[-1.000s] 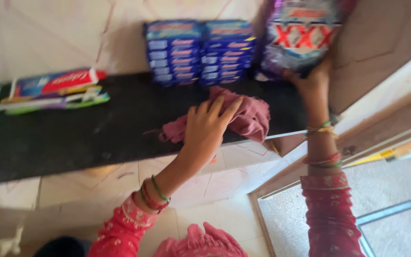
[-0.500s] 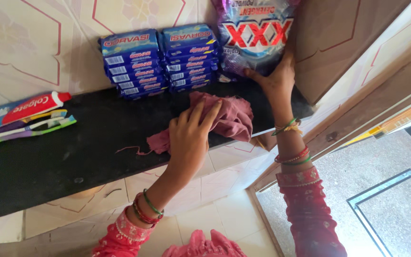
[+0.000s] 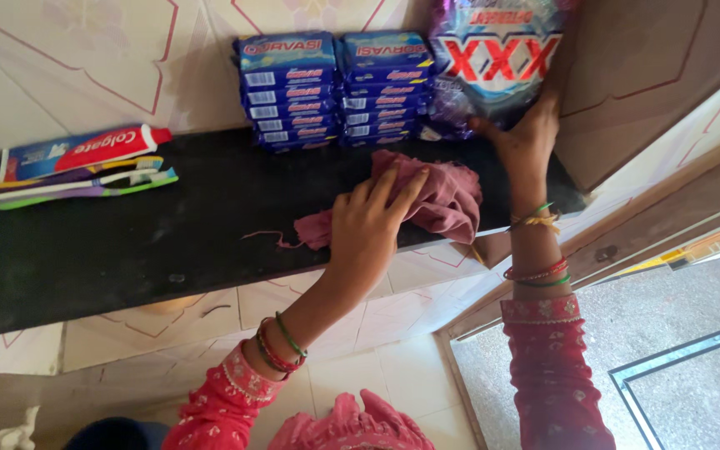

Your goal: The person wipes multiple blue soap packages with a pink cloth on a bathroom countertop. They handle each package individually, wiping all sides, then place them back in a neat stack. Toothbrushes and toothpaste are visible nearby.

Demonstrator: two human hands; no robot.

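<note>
Left hand (image 3: 368, 229) lay spread flat on pink cloth (image 3: 435, 196) at shelf (image 3: 127, 242) edge; soft, limp, best bunched mid-fold. Right hand (image 3: 522, 142) cupped the slippery detergent bag (image 3: 493, 58) from below.

two stacks of flat blue soap packs (image 3: 339, 90) at the wall | shiny purple powder bag (image 3: 495, 62) just right | red-and-white toothpaste box (image 3: 77, 152) far left

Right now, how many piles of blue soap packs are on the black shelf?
2. The left pile of blue wrapped soap packs stands against the tiled wall; the right pile of blue wrapped soap packs touches it, beside the purple detergent bag. More may hide behind.
</note>
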